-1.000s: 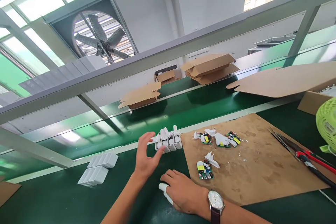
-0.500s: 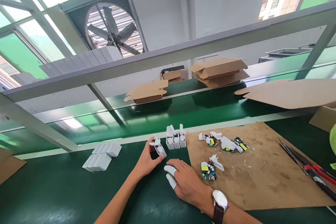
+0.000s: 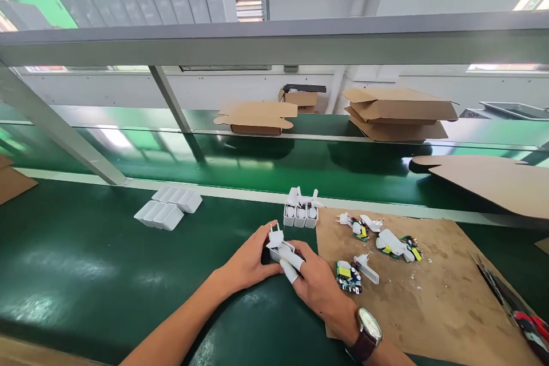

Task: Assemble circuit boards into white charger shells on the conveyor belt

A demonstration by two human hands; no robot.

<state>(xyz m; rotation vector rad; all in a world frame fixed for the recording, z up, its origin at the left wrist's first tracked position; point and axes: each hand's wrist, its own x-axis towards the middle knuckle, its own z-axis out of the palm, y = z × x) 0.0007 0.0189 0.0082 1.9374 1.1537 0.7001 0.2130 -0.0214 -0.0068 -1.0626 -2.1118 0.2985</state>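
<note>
My left hand (image 3: pixel 251 260) and my right hand (image 3: pixel 315 283) meet over a small white charger housing (image 3: pixel 278 246) with a plug piece on top, held low over the green table (image 3: pixel 86 274). My left fingers curl round its near side. My right hand, with a white finger cot on the forefinger and a watch at the wrist, pinches it from the right. Just beyond stands a row of white housings (image 3: pixel 300 209). Circuit boards (image 3: pixel 348 275) and white plug parts (image 3: pixel 390 240) lie on a brown cardboard sheet (image 3: pixel 429 291) to the right.
White covers (image 3: pixel 168 209) lie in two rows at the left. A green conveyor belt (image 3: pixel 266 163) runs behind, with cardboard boxes (image 3: pixel 398 111) on the far side. Tweezers and red-handled pliers (image 3: pixel 521 314) rest at the cardboard's right edge. A grey shelf beam (image 3: pixel 274 40) crosses overhead.
My left hand took one white housing from the row and brought it nearer. My right hand lifted off the table and joined it on the housing. The view tilted down.
</note>
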